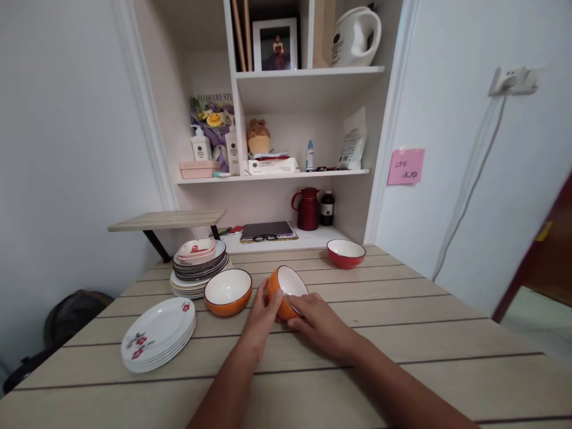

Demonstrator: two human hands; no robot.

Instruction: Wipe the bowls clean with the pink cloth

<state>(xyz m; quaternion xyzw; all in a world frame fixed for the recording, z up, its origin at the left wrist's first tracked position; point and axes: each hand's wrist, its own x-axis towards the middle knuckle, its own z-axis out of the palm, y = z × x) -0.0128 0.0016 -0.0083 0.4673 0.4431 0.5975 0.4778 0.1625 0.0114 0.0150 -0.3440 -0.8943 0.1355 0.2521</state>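
Between my two hands an orange bowl [290, 282] with a white inside and a dark rim is held tilted, just above or on the table. My left hand [263, 307] is closed on its left side, thumb near the rim. My right hand [319, 322] grips the near right edge, with fingers reaching over the rim to the inside. A second orange bowl [228, 291] stands upright just left of my left hand. Farther left lies a stack of white plates [159, 330] with red flowers. The underside of the held bowl is partly hidden.
Behind the plates rises a mixed stack of dishes [200, 268], beside a small raised wooden shelf [167, 220]. A red bowl [346, 255] stands at the back right of the slatted table [402, 381]. A red jug [308, 210] and a laptop [267, 230] sit behind.
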